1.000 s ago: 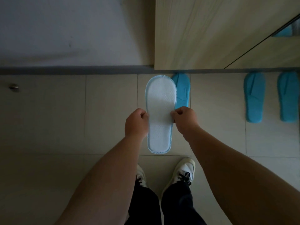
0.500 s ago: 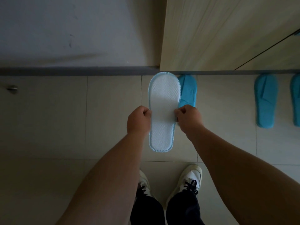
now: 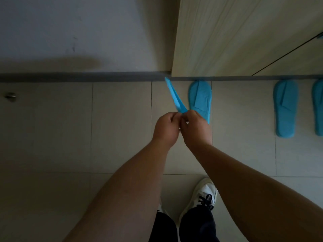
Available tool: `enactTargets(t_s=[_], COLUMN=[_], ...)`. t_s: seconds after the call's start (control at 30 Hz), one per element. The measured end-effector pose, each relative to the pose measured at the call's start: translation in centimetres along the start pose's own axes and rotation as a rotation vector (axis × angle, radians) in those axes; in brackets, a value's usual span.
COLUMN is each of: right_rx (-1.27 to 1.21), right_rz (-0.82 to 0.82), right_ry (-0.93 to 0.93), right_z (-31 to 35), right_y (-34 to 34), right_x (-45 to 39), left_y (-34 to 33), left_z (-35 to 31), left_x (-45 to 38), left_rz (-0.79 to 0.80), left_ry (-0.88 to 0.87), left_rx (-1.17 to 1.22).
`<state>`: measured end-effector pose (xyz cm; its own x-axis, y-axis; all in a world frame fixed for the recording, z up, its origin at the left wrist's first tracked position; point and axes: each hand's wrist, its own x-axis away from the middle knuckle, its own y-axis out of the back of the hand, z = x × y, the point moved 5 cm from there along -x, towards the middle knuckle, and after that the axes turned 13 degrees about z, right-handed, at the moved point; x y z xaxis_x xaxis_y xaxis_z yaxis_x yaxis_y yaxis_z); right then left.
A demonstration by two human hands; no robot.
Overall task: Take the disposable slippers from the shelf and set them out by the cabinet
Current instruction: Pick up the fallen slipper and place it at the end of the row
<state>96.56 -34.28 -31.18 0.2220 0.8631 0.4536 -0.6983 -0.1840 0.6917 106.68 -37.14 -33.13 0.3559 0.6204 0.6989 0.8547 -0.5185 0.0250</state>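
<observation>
I hold one blue disposable slipper (image 3: pixel 174 96) edge-on above the tiled floor, so only its thin blue side shows. My left hand (image 3: pixel 166 129) and my right hand (image 3: pixel 195 127) are pressed together, both gripping its near end. Just to its right another blue slipper (image 3: pixel 200 98) lies flat on the floor, toe against the base of the wooden cabinet (image 3: pixel 236 37). Two more blue slippers (image 3: pixel 285 107) lie further right along the cabinet, the far one (image 3: pixel 319 109) cut off by the frame edge.
A grey skirting strip (image 3: pixel 78 76) runs along the white wall on the left. A small metal door stop (image 3: pixel 10 96) sits on the floor at far left. My white sneaker (image 3: pixel 203 196) stands on the beige tiles below my arms.
The held slipper has turned from sole-up and flat to edge-on, and my hands have come together at its near end. The view has shifted slightly left.
</observation>
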Motion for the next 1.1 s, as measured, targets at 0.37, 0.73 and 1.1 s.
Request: enactTargets(t_s=[0.37, 0.73, 1.1], right_rx=[-0.223, -0.561, -0.325], right_rz=[-0.125, 0.224, 0.151], right_ry=[-0.050, -0.355, -0.299], right_z=[-1.9, -6.9, -10.6], right_y=[0.0, -7.7, -14.3], right_x=[-0.3, -9.6, -18.7], left_y=[4.3, 8.5, 11.1], left_z=[3.2, 8.0, 12.3], left_x=[-0.4, -8.1, -19.3], left_rz=[0.005, -0.138, -0.310], left_ry=[0.113, 0.131, 0.112], left_rx=[0.107, -0.042, -0.472])
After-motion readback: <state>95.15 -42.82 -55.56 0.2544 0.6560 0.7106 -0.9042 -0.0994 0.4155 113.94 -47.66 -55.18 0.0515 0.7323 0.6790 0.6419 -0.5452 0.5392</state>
